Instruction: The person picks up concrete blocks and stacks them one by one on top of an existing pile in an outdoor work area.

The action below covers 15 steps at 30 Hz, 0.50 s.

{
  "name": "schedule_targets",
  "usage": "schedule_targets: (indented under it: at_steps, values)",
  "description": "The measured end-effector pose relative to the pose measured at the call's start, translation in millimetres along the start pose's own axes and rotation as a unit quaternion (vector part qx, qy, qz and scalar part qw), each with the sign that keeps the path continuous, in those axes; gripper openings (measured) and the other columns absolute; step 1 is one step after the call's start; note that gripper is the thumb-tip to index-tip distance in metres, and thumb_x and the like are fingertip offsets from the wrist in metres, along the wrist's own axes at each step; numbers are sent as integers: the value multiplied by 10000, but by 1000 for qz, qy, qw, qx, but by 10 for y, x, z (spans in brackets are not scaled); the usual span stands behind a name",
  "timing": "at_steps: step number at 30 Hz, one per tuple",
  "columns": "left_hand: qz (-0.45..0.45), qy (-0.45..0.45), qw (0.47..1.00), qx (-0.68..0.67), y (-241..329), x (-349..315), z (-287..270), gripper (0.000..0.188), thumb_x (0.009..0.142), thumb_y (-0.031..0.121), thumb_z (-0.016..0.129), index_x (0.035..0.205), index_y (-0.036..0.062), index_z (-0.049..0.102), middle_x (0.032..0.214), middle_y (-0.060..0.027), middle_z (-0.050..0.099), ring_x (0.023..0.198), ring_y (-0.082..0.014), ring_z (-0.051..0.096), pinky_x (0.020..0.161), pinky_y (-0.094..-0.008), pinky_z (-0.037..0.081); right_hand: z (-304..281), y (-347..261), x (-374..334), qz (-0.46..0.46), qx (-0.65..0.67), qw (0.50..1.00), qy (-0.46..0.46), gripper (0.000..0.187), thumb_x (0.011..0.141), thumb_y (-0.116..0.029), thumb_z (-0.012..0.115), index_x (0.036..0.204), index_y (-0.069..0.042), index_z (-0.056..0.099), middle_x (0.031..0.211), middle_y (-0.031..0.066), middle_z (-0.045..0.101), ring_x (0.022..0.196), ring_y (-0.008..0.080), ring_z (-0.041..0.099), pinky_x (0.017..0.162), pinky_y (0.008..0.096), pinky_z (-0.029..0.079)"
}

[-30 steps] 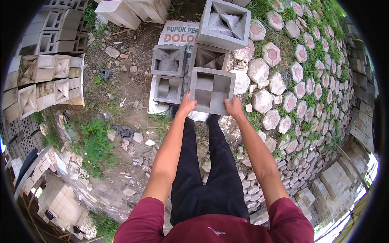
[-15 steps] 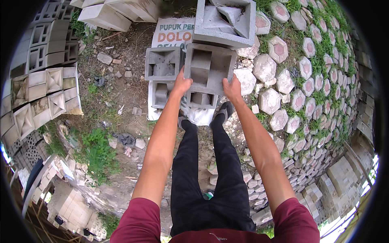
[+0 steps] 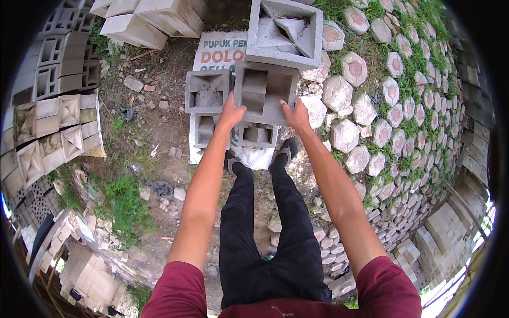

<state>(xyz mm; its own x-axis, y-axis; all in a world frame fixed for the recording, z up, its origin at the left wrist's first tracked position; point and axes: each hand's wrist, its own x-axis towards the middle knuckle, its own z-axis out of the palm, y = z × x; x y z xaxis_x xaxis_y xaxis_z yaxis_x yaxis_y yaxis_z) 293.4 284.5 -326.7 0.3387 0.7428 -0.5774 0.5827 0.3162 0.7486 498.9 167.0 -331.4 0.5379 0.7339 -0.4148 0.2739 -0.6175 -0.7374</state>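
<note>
Counting five grey concrete blocks in the middle cluster: held block, large block just beyond it, left block, lower-left block, lower-right block. Held block sits mid-cluster, right of the left block, with the lower-right block showing past its near edge. Its recesses face up. Can't tell if it hangs clear or rests on something underneath.

Two hands on it, one per side. Left hand: on the left wall toward the near corner, thumb along the edge, fingers part-curled round the side and mostly hidden. Right hand: on the right wall near the near corner, thumb tip over the top face, fingers down the outside. Both spread only as wide as the wall edge needs.

Two shoes just below the cluster. At least three pale blocks upper left. Hexagonal pavers on the right, dozens, too many for an exact count; several have reddish centres.

Writing: white sack has three lines of big capitals, green/orange/green, bottom one partly covered by the left block. Maroon shirt has a small pale print, too small to read.
</note>
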Motion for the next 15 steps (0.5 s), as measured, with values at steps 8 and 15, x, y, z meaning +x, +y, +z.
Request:
schedule_targets:
  at_steps: [8, 15]
  values:
    - [106, 30, 994, 7, 368, -1057, -507, 502, 831, 48, 568, 1324, -1, 488, 1291, -188, 567, 1234, -279, 525, 1004, -362, 428, -669, -672, -963, -65, -12, 995, 70, 338, 890, -250, 618, 995, 71, 617, 993, 291, 637, 961, 438, 607, 849, 460, 477]
    - [137, 28, 986, -87, 1058, -2550, -665, 270, 871, 91, 626, 1127, 4, 626, 1048, -88, 683, 984, -159, 632, 850, -294, 493, -1639, -1602, -2480, -228, -63, 962, 134, 65, 809, -81, 676, 845, -32, 653, 816, 123, 629, 832, 299, 588, 769, 391, 454]
